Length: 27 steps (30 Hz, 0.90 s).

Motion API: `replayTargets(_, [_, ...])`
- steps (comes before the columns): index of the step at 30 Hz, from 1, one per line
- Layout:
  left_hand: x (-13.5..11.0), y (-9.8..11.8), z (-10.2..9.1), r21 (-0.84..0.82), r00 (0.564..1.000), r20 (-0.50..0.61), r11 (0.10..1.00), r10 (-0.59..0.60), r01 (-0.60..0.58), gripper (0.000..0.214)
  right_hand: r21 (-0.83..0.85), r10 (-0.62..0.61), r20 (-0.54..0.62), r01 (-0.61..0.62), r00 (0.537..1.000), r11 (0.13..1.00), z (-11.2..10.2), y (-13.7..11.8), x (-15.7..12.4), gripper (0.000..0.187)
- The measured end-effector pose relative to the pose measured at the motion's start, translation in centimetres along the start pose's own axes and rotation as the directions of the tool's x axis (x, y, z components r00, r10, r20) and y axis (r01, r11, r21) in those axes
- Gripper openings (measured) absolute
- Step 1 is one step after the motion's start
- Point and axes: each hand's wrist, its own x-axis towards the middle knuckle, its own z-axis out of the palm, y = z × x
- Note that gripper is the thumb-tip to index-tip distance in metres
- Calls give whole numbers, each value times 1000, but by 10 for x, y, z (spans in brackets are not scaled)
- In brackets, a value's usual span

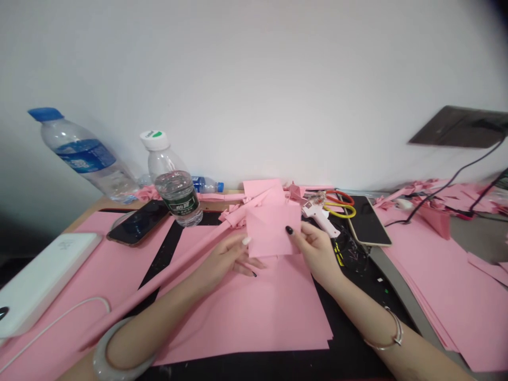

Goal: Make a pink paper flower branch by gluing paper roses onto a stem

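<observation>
A small pink paper square (273,230) is held up between my two hands in the head view. My left hand (234,254) pinches its lower left edge, thumb in front, the other fingers behind and below. On the right edge my right hand (315,246) grips it, its dark-nailed thumb on the front face. Beneath lie large pink sheets (254,312). A long rolled pink paper stem (182,259) runs diagonally under my left forearm toward folded pink pieces. More pink paper (262,188) shows behind the square.
At left stand a large bottle (85,153) and a smaller water bottle (174,185), near a phone (138,222) and a white power bank (50,280). Right of my hands lie a glue gun (321,214), yellow-handled scissors (345,211) and another phone (367,219). Cables hang from the wall plate (456,127).
</observation>
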Motion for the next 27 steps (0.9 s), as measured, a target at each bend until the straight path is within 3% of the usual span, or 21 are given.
replayTargets(2, [2,0,-4,-115,997,50,991,-58,64,58,-184,-183,-99,163,978,969,-6,0,0,20])
replayTargets(3, [3,0,-7,-173,993,90,980,-82,97,63,-279,-311,-80,278,947,919,-8,0,0,19])
replayTargets(4, [4,0,-9,-232,984,144,963,-103,135,68,-348,-437,-7,408,899,844,-9,-2,0,20])
replayTargets(6, [4,0,-14,-308,962,245,931,-121,196,70,-372,-619,217,650,755,663,-10,-4,-1,26])
replayTargets(8, [3,0,-17,-327,959,255,923,-123,205,61,-322,-667,400,778,628,540,-8,-7,-2,30])
replayTargets(10, [3,-1,-16,-311,977,182,936,-115,168,46,-315,-643,481,802,596,508,-7,-7,-2,34])
replayTargets(13, [3,-2,-12,-266,995,74,960,-68,86,41,-365,-585,490,761,646,536,-12,-4,2,40])
replayTargets(17, [4,-2,-8,-202,1000,-21,979,-14,9,43,-397,-573,349,671,742,627,-26,-3,9,62])
replayTargets(20, [5,-2,-8,-198,999,-48,980,-7,-3,44,-391,-549,174,569,817,723,-32,-3,12,58])
replayTargets(23, [5,-2,-10,-202,1000,-29,979,-5,-1,44,-341,-418,65,414,906,844,-31,-1,11,46])
replayTargets(25, [4,-3,-10,-199,1000,3,980,6,-5,42,-244,-278,113,298,954,923,-26,0,9,43])
replayTargets(27, [3,-3,-9,-191,999,37,982,12,-4,39,-150,-131,239,170,962,974,-21,-1,8,39])
